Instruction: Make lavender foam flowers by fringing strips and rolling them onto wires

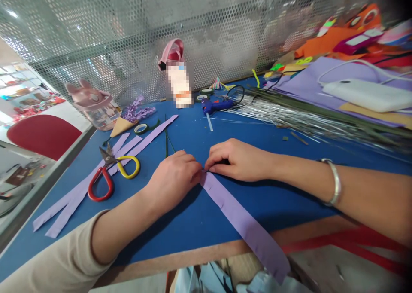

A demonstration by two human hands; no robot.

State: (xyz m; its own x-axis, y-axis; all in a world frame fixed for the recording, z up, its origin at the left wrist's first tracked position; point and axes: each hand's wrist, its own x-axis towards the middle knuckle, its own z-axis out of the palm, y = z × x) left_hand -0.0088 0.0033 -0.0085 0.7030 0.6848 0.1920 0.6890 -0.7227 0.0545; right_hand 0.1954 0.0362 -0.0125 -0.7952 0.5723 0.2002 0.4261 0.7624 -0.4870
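A long purple strip (244,220) runs from my fingertips over the table's front edge, its wide end hanging toward my lap. My left hand (180,172) is closed at the strip's upper end, fingers curled and pressed together. From the right, my right hand (233,160) pinches the same end between thumb and forefinger, almost touching the left. Small notches or folds show along the strip's edge. Scissors (111,168) with one red and one yellow handle lie partly open left of my left hand, over several other purple strips (77,194).
Behind my hands lies a blue glue gun (215,106). Wire stems (289,112), purple sheets (309,78) and a white power bank (367,95) fill the right back. A pink-lidded jar (96,106), green tape (140,128) and a paper cone (122,126) are at left back.
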